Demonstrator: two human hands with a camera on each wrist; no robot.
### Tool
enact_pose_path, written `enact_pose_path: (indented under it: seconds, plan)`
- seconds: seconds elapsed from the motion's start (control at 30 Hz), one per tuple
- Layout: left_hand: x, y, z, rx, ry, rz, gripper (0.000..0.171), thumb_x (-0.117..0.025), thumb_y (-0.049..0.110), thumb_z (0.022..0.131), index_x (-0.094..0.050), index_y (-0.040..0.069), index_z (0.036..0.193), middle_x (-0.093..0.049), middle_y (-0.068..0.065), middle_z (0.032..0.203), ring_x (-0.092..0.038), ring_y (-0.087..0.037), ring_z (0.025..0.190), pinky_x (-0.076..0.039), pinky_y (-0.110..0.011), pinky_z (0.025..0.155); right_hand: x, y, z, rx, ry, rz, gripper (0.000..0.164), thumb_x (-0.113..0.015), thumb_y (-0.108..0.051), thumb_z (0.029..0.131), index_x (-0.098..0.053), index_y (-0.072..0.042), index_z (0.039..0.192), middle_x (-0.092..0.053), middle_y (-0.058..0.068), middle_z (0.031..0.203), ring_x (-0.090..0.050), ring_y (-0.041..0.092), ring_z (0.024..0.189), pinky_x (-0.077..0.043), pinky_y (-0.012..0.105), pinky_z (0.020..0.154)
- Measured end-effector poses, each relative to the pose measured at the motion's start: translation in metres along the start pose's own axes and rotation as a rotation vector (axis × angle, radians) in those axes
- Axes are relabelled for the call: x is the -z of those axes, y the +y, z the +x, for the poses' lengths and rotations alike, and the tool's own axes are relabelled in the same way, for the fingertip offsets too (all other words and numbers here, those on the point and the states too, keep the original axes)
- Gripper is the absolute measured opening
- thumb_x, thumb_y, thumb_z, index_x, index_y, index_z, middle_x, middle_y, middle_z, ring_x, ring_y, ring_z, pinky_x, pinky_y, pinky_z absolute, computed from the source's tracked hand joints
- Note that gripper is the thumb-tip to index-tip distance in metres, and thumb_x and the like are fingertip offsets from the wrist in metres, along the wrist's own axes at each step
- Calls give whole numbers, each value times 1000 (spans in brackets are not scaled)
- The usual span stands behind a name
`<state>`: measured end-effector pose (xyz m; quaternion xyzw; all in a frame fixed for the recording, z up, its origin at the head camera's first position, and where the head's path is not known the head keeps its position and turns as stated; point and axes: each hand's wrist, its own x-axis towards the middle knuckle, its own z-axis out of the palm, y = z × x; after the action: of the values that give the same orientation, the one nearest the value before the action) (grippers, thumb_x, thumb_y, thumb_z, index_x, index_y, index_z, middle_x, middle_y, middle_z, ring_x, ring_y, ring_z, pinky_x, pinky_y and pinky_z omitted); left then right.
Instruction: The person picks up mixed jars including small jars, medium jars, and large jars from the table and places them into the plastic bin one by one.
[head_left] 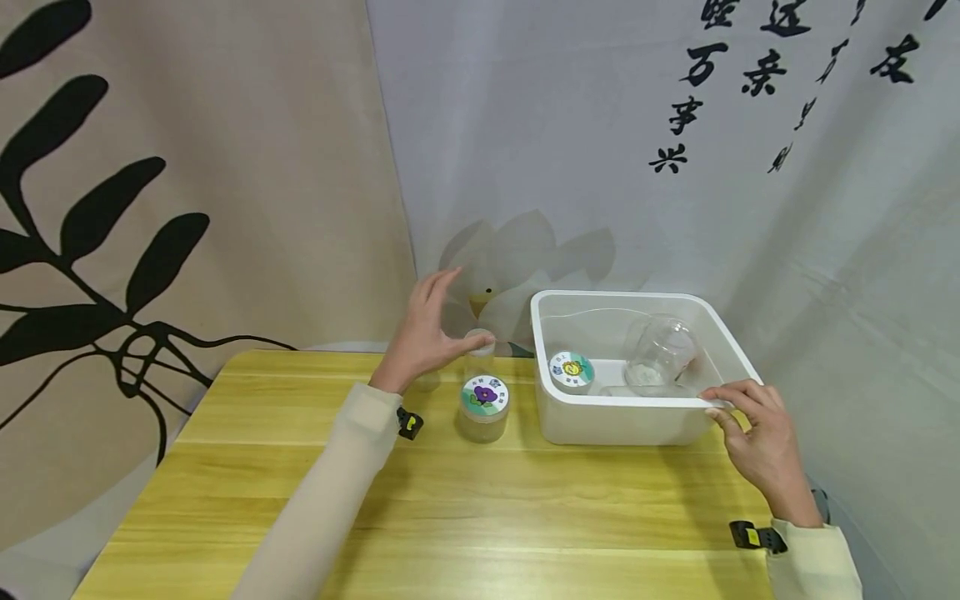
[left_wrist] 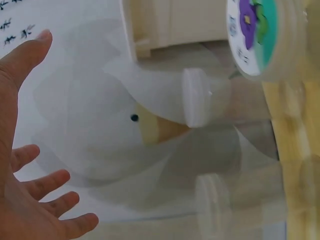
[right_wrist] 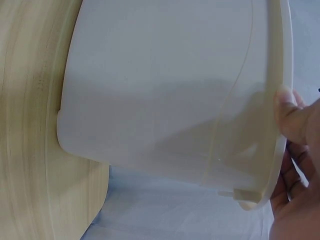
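Observation:
My left hand (head_left: 427,337) is raised with fingers spread behind the jars, holding nothing; the left wrist view shows the same hand (left_wrist: 30,185) apart from them. Nearest to it is a clear jar (head_left: 480,360) with a whitish lid. In front stands a jar with a purple-flower lid (head_left: 484,395). Another clear jar (left_wrist: 245,200) is partly hidden by my hand in the head view. My right hand (head_left: 757,437) grips the near right corner rim of a white plastic bin (head_left: 600,423), thumb outside and fingers over the edge, as the right wrist view also shows.
Inside the bin are a jar with a yellow-flower lid (head_left: 572,372) and a larger clear container (head_left: 660,354) lying tilted. The wooden table (head_left: 480,517) ends at a printed curtain (head_left: 510,125) behind. Black straps sit on both wrists.

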<state>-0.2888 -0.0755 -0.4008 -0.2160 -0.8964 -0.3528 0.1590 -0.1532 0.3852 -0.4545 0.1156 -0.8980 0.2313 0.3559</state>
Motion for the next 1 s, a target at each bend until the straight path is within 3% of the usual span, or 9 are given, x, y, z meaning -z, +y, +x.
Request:
enact_pose_path:
  seconds: [0.37, 0.77, 1.0]
  plan:
    - [-5, -31, -15, 137, 1, 3, 118, -83, 69, 71, -23, 24, 163, -26, -7, 168, -27, -33, 154, -36, -66, 118, 0, -1, 0, 0, -20, 21, 32, -80, 16, 75, -78, -7, 97, -67, 7, 96, -39, 1, 93, -31, 28, 74]
    - [-15, -56, -28, 264, -29, -91, 123, -85, 66, 71, -15, 29, 165, -16, -11, 172, -19, -38, 157, -28, -74, 116, 0, -2, 0, -4, -11, 12, 30, -80, 15, 75, -78, -5, 97, -67, 8, 96, -40, 4, 93, -32, 29, 75]
    - [-23, -70, -34, 286, -9, -175, 123, -87, 62, 71, -17, 24, 165, -21, -12, 170, -22, -38, 156, -26, -71, 120, -1, 1, 0, 0, 6, 22, 31, -80, 17, 74, -78, -5, 96, -67, 9, 96, -39, 3, 92, -31, 28, 74]
